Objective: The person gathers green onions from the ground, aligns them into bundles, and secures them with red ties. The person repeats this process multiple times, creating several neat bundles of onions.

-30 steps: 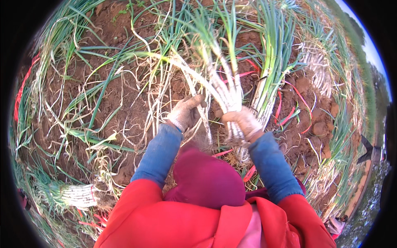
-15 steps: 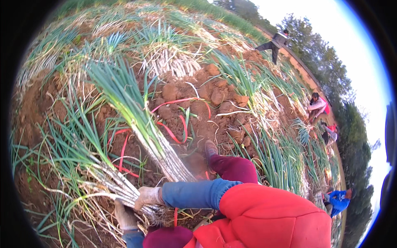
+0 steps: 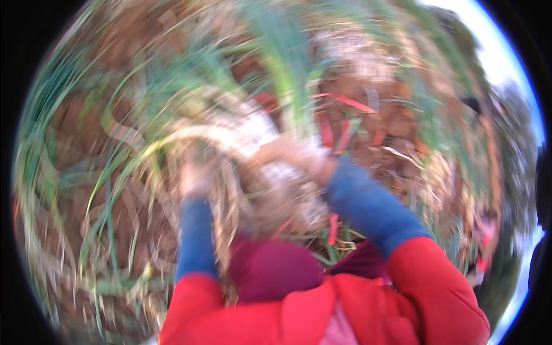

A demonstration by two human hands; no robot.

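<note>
"What's the right hand (image 3: 296,155) doing?"
"Gripping a bunch of onions (image 3: 257,127), just beyond the purple-trousered knee (image 3: 276,271)."
"And the left hand (image 3: 196,175)?"
"Beside the bunch, too blurred to tell whether it's closed."

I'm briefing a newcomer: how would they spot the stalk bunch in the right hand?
From the right red sleeve, follow the blue cuff to the right hand. It grips the blurred pale bunch: its greens slant toward upper left, while the neighbouring bunch runs steeper in view.

Right grip (image 3: 294,156) curled, left grip (image 3: 196,174) blurred
</note>
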